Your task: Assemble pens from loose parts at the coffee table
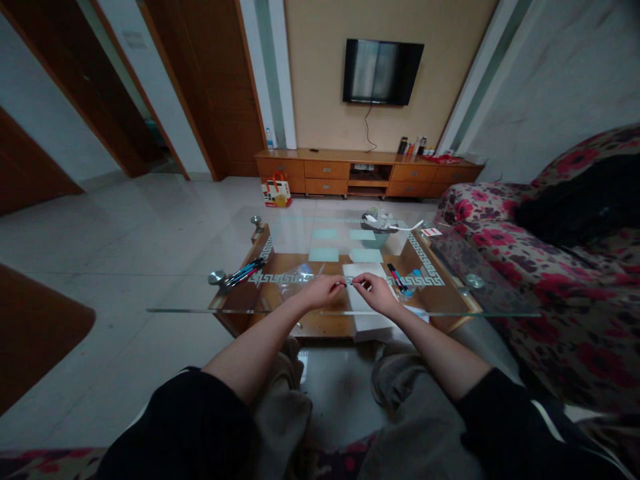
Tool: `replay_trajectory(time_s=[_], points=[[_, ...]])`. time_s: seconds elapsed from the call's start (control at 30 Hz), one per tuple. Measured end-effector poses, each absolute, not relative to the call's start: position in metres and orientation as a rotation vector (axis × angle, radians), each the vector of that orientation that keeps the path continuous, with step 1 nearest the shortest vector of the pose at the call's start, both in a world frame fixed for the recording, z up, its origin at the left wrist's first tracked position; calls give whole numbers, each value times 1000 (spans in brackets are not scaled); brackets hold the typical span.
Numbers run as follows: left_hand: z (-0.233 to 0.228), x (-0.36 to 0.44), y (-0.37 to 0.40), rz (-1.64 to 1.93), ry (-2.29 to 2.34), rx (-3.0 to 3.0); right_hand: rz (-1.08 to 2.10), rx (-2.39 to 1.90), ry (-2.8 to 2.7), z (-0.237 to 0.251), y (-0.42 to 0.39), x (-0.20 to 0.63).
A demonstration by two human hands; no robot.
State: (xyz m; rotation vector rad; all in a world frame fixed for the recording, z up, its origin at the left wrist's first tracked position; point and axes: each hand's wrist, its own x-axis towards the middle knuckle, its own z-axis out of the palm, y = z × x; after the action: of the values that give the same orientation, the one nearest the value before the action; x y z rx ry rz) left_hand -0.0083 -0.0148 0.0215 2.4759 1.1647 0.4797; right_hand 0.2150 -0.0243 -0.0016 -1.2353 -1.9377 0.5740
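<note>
Living room, tiled floor [150,220], flowered sofa [565,287] on the right with a dark garment [585,200] lying on its arm. Far wall has a flat television [383,71] above a long wooden cabinet [365,172]; a red and white bag [277,190] stands on the floor in front of it, bottles [413,145] on its right end. Close up is a glass-topped coffee table [200,308] with a wooden lower shelf and a white key-pattern border on the glass. On the far side of the glass, a small basket [377,230] with pale stuff in it, a card [431,232] beside it. White sheet of paper [363,293] under the hands, near the front edge. Bunch of pens [245,272] on the left part of the glass, well apart from the hands; clear plastic wrapper [297,277] between them and the left hand. Two or three more pens [399,279] just right of the right hand. Left hand [324,291] and right hand [376,293] meet over the paper, both pinched narrow on the ends of one thin pen [350,284] held level between them, fingertips almost touching. Which pen part each hand grips is too small to tell. Forearms bare, black sleeves pushed up, knees in grey trousers below.
</note>
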Motion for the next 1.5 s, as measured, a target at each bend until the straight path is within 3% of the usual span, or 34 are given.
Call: replay_trajectory(time_s=[1.5], points=[[21, -8, -16, 532, 1060, 2426, 679, -1147, -2071, 1, -31, 212]])
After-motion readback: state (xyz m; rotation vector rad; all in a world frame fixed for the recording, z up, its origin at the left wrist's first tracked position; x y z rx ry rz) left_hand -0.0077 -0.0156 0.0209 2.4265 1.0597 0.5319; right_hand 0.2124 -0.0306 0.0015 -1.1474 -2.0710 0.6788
